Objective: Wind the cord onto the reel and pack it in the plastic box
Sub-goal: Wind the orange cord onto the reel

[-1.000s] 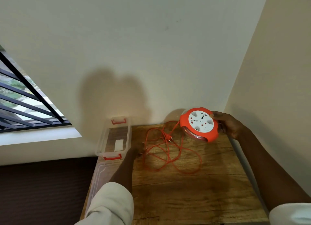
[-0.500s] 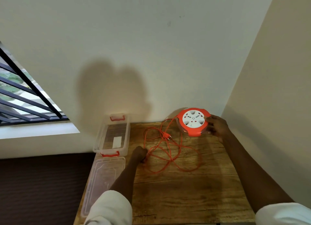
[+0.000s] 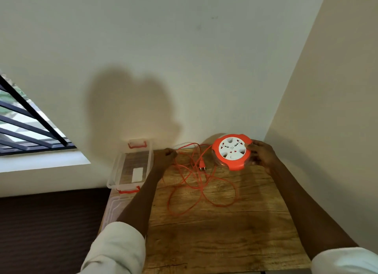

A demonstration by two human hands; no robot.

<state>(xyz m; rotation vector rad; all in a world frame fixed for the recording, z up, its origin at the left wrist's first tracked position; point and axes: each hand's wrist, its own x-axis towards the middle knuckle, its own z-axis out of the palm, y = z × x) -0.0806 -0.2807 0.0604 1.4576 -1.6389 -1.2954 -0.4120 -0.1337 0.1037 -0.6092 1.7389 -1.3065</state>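
At the back right corner of the wooden table (image 3: pixel 225 232), right hand (image 3: pixel 262 155) clasps the orange reel (image 3: pixel 232 151), tilted. Left hand (image 3: pixel 168 154) closed around a strand of cord (image 3: pixel 184 194) near the far edge. Cord otherwise unwound, loops crossing; plug (image 3: pixel 202 167) lying among them. Plastic box (image 3: pixel 131 167) open, at the table's left. Risk: winding now could pull crossings into a knot, or snag the plug in a loop.
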